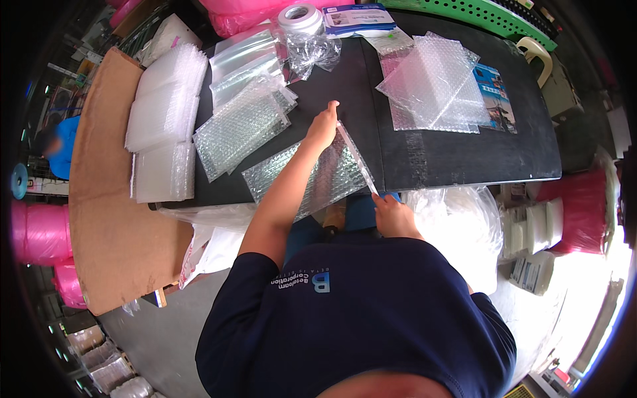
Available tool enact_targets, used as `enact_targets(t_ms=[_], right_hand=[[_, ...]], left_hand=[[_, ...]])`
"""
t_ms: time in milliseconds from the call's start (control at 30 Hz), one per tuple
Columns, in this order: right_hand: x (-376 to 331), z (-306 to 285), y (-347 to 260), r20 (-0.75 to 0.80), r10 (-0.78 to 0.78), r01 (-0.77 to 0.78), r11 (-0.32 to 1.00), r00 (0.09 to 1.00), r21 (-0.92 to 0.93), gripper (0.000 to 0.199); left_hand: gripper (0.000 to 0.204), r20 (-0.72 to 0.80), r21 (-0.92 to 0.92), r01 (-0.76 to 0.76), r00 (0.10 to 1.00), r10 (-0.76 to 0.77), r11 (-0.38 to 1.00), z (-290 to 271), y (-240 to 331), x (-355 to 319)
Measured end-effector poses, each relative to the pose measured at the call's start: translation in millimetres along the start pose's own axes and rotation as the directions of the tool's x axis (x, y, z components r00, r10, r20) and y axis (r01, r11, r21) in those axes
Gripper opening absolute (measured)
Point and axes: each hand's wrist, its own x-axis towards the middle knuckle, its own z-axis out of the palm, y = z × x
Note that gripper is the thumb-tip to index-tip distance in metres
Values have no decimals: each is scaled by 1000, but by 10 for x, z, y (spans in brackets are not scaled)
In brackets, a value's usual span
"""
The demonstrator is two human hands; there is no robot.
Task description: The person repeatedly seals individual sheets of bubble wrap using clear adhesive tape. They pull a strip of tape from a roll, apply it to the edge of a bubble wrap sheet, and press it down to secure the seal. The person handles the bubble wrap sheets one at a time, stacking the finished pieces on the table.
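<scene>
A clear bubble wrap bag [302, 174] lies tilted at the table's front edge, its near part reaching over the edge. Along its right side runs a narrow white strip [356, 158]. My left hand [322, 127] is closed at the far end of that side, on the bag's corner, with the fingertips partly hidden. The near end of the strip is pinched in my right hand [393, 216], just off the table edge. My left forearm crosses over the bag and covers part of it.
Several bubble wrap bags [242, 126] lie left of my left hand, beside tall stacks of bubble wrap pouches [166, 106]. More bubble sheets [431, 83] rest at the right on the black table [464, 159]. A white tape roll [300, 18] stands at the back.
</scene>
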Motion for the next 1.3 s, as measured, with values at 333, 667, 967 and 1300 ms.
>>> enact_targets(t_ms=[333, 667, 967, 1300], right_hand=[[32, 20, 24, 38, 34, -33, 999, 999, -31, 37], [61, 80, 55, 68, 67, -65, 997, 995, -36, 37], [76, 49, 41, 112, 77, -70, 996, 991, -63, 37], [117, 85, 55, 133, 93, -82, 993, 987, -84, 35]], left_hand=[[37, 13, 102, -3, 1000, 2, 995, -8, 51, 32], [34, 1, 129, -16, 1000, 16, 992, -36, 107, 13], [30, -24, 125, -47, 998, 51, 991, -4, 70, 15], [19, -208, 125, -95, 971, 120, 988, 145, 3, -112]])
